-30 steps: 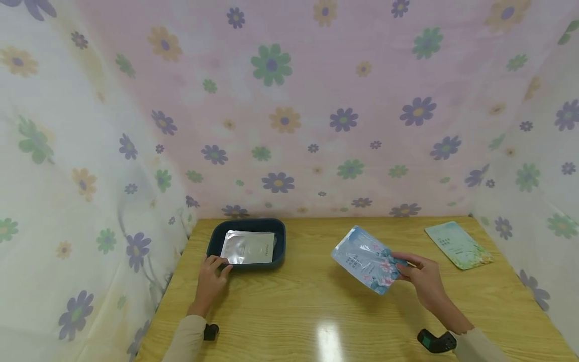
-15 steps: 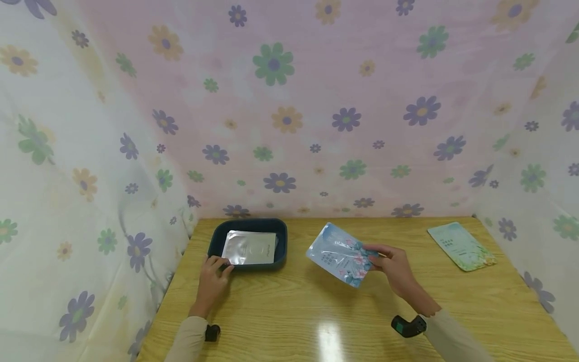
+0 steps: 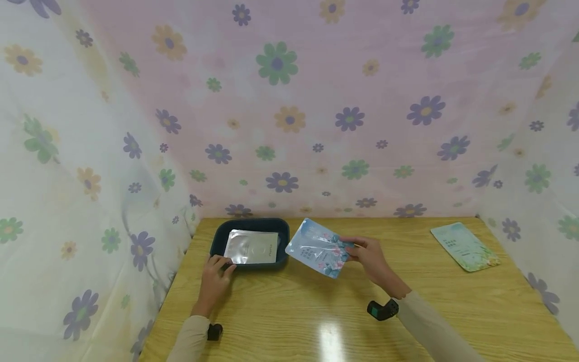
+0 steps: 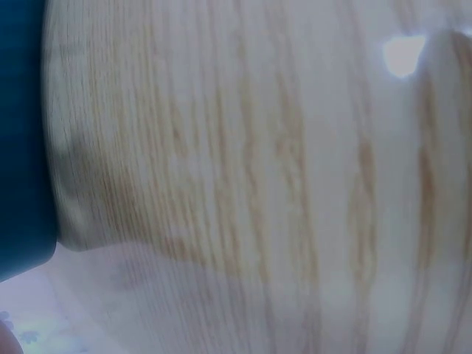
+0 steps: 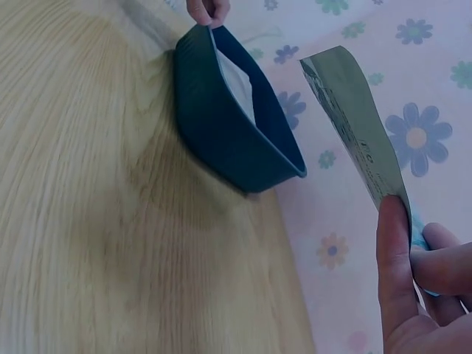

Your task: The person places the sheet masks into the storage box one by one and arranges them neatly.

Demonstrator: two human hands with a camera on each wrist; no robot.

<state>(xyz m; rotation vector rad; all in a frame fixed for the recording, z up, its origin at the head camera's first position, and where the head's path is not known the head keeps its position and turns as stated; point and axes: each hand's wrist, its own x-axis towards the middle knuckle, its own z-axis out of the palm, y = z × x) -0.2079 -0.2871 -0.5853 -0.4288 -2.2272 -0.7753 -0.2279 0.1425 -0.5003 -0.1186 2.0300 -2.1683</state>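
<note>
My right hand pinches a light blue sheet mask packet with pink flowers by its right edge. The packet is held tilted above the table, just right of a dark blue plastic bin; its plain silvery back shows in the right wrist view. With fingers over the near left corner of the bin's rim, my left hand grips it. Silver and cream packets lie flat in the bin. The left wrist view catches mostly tabletop and a strip of the bin's wall.
A pale green mask packet lies flat at the right side of the wooden table. Flowered cloth hangs behind the table and along both sides, close to the bin at the back left.
My right hand has carried the blue packet leftward, from the right-middle of the table to beside the bin. My left hand has stayed at the bin's rim.
</note>
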